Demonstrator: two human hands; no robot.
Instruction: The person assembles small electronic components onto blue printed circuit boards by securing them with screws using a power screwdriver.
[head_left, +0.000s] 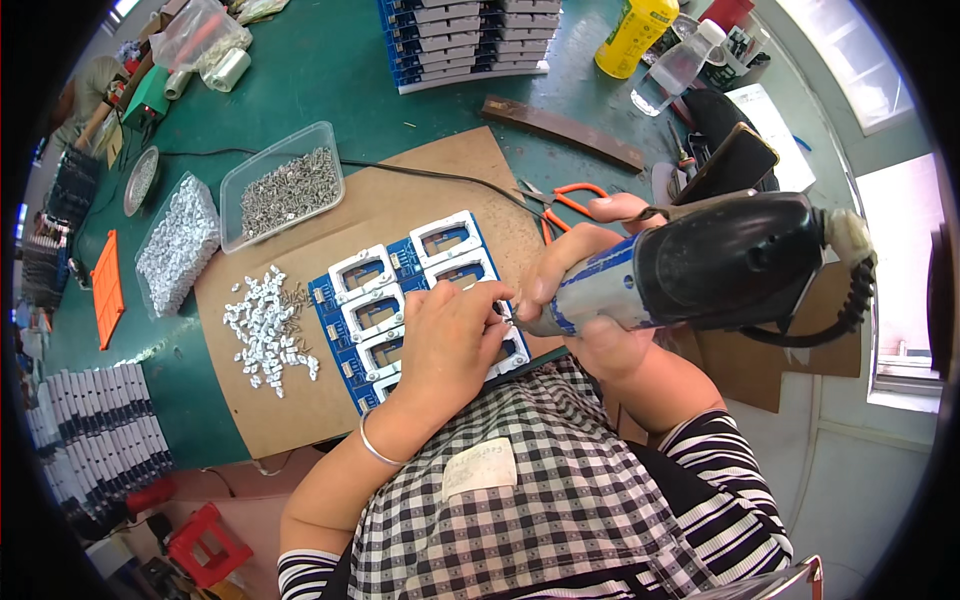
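A blue circuit board [405, 256] with several white rectangular frames [362, 272] on it lies on brown cardboard in front of me. My right hand [590, 285] is wrapped round a blue-and-black electric screwdriver [735, 260], held sideways with its tip at the board's right side. My left hand [445, 335] rests over the board, thumb and forefinger closed close to that tip; whatever they pinch is hidden. Left of the board, a loose pile of small white plastic pieces [268, 325] lies beside some scattered screws [298, 300].
A clear tub [232, 205] of screws and a bag of white pieces [180, 245] stand at the left. Orange-handled pliers [578, 192], a brown bar [565, 133], a yellow bottle [635, 38] and a clear bottle [680, 68] lie beyond the board. A cable crosses the cardboard [420, 155].
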